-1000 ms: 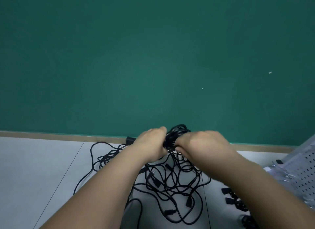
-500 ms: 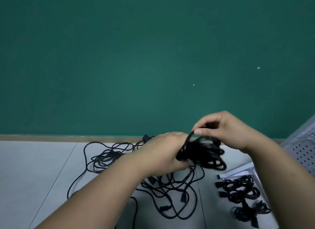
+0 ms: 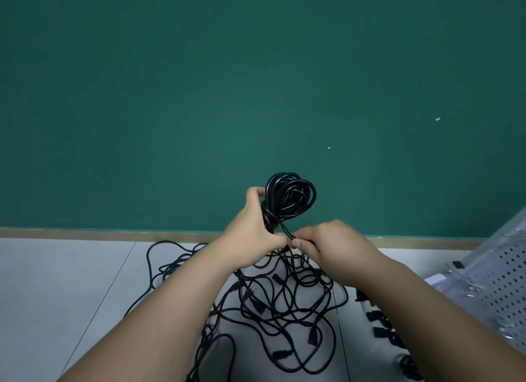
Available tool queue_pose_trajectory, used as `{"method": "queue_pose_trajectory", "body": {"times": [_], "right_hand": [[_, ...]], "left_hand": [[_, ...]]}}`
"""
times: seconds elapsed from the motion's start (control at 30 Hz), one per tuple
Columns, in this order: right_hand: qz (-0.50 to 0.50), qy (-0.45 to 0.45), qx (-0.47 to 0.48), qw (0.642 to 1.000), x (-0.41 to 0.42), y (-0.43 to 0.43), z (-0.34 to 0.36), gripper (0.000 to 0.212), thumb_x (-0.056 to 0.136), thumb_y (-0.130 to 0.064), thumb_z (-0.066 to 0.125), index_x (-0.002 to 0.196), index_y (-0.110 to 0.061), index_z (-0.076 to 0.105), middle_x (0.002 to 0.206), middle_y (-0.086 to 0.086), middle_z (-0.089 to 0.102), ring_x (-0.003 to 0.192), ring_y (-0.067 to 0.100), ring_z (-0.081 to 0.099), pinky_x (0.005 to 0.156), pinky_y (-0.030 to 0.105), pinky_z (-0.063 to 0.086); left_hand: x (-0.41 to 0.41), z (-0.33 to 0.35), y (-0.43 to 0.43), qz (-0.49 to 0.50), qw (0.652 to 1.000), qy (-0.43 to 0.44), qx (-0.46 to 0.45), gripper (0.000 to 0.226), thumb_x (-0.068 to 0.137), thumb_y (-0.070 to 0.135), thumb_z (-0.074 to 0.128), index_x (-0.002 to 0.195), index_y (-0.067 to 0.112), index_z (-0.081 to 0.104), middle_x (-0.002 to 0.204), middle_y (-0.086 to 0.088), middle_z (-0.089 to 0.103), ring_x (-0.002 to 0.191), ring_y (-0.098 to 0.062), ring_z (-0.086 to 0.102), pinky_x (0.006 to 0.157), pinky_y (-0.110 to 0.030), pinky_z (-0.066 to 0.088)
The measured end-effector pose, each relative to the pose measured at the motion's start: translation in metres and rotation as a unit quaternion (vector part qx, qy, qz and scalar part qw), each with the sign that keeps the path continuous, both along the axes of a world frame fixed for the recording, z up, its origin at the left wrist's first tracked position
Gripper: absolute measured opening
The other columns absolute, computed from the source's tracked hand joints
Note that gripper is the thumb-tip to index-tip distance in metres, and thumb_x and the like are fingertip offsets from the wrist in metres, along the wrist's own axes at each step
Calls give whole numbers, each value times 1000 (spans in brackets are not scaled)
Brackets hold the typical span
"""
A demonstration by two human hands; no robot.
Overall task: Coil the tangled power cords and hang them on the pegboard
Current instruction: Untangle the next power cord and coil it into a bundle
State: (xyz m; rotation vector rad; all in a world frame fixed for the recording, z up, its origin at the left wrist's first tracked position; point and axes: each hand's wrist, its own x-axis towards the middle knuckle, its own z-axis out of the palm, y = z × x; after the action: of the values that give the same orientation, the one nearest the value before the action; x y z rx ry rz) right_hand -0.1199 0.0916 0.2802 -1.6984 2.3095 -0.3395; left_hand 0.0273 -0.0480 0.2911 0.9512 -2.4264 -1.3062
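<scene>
A green wall (image 3: pixel 170 97) fills the upper frame. Below it, a pale worktop (image 3: pixel 57 296) carries a black tangle (image 3: pixel 284 304) of cords at lower centre. A perforated pegboard (image 3: pixel 501 282) lies at the right edge, with coiled cords (image 3: pixel 381 327) just left of it. A coil (image 3: pixel 290 199) is held up at centre, before the wall. The left hand (image 3: pixel 250 233) grips its left side, fingers curled round the loops. The right hand (image 3: pixel 327 242) pinches the strand trailing beneath the coil.

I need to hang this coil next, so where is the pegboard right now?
In the head view, the pegboard is at the far right edge, to the right of the right hand and the tangled cords.
</scene>
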Motion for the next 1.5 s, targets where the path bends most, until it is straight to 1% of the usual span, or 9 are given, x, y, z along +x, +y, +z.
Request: {"method": "queue_pose_trajectory", "body": {"times": [0.17, 0.4, 0.7, 0.8, 0.87, 1.0, 1.17, 1.37, 1.5], "right_hand": [[7, 81, 20, 997, 19, 6, 14, 21, 112, -37, 36, 106, -34, 56, 94, -10, 63, 86, 21, 61, 71, 40, 53], [-32, 96, -101, 990, 25, 17, 32, 24, 110, -41, 41, 106, -33, 63, 96, -14, 65, 87, 15, 63, 75, 39, 55], [-4, -78, -156, 985, 27, 24, 43, 16, 104, -35, 55, 109, -42, 69, 83, -19, 69, 78, 5, 62, 73, 32, 52], [2, -174, -148, 974, 22, 25, 46, 34, 102, -27, 43, 113, -44, 70, 89, -20, 72, 87, 5, 66, 80, 29, 53], [14, -181, -142, 973, 17, 25, 46, 35, 98, -19, 50, 116, -43, 68, 95, -25, 73, 85, 5, 67, 78, 26, 53], [44, -95, -127, 986, 8, 25, 47, 10, 104, -32, 64, 96, -33, 70, 77, -22, 71, 68, 2, 61, 61, 16, 40], [16, -87, -179, 980, 5, 26, 51, 38, 102, -39, 67, 68, -24, 64, 60, -17, 66, 54, 9, 56, 55, 20, 38], [-162, -374, -164, 898, -21, 27, 47, 45, 87, -31, 87, 67, -1, 61, 54, 5, 50, 45, 12, 33, 45, 22, 27], [-177, -553, -109, 807, -25, 29, 50, 29, 83, -28, 85, 66, -14, 67, 56, 1, 56, 44, 10, 49, 44, 19, 42]], "left_hand": [[-1, -7, -8, 2, 1000, -19, -24, 75, 80, 33, 84, 129, 37, 28, 96, 10, 68, 76, -14, 65, 72, -41, 56], [-9, -8, -4, -26, 996, -27, -79, 67, 77, 63, 82, 125, 31, 46, 112, 17, 66, 103, -6, 65, 93, -38, 56], [-12, -21, -2, -97, 983, -92, -124, 35, 90, 57, 64, 93, 32, 40, 91, 8, 58, 81, -16, 56, 74, -41, 51], [-15, -29, -1, -119, 984, -73, -110, 27, 94, 55, 64, 101, 32, 50, 97, 6, 61, 89, -18, 63, 82, -43, 56], [-16, -28, 2, -162, 981, -48, -95, 20, 99, 49, 63, 110, 34, 54, 101, 11, 62, 92, -7, 63, 81, -26, 54], [-16, -17, 15, -230, 963, -77, -118, 10, 99, 53, 58, 94, 56, 50, 95, 17, 59, 89, -2, 60, 77, -26, 51], [-21, -7, 34, -249, 935, -150, -205, 33, 91, 64, 68, 87, 42, 45, 89, 15, 59, 86, -15, 61, 80, -35, 56], [-20, -3, 50, -288, 893, -47, -342, 33, 86, 44, 73, 109, 32, 53, 102, 10, 66, 96, -19, 64, 81, -38, 53], [-12, 7, 51, -275, 902, 27, -331, 38, 86, 34, 73, 117, 29, 53, 110, 8, 66, 104, -18, 62, 88, -37, 52]]}}
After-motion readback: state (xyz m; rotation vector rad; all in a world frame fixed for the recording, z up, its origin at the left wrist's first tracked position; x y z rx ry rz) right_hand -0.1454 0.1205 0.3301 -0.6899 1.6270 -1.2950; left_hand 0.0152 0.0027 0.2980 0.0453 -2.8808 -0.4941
